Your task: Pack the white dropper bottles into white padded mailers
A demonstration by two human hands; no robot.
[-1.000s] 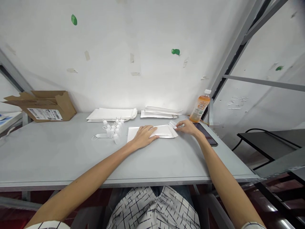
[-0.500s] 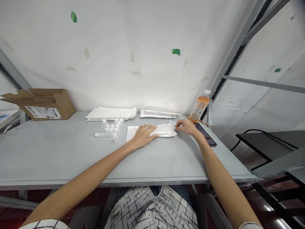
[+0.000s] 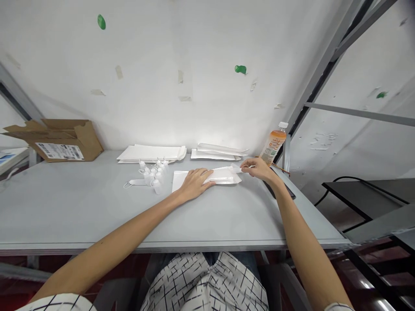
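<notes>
While bottles [image 3: 157, 186] cluster nearby, the left hand [image 3: 195, 183] spreads over an envelope [image 3: 222, 175], the right hand [image 3: 256, 168] pinching something translucent [image 3: 237, 169].

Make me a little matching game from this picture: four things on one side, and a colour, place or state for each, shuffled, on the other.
Things
1. Cardboard box
2. Drink bottle
3. Small bottles
4. Left hand

Descriptions
A. Resting on a white envelope
B. Orange, with a white cap
C. Whitish, bunched together on the table
D. Brown, with its flaps open

Right pairs: 1-D, 2-B, 3-C, 4-A
</notes>
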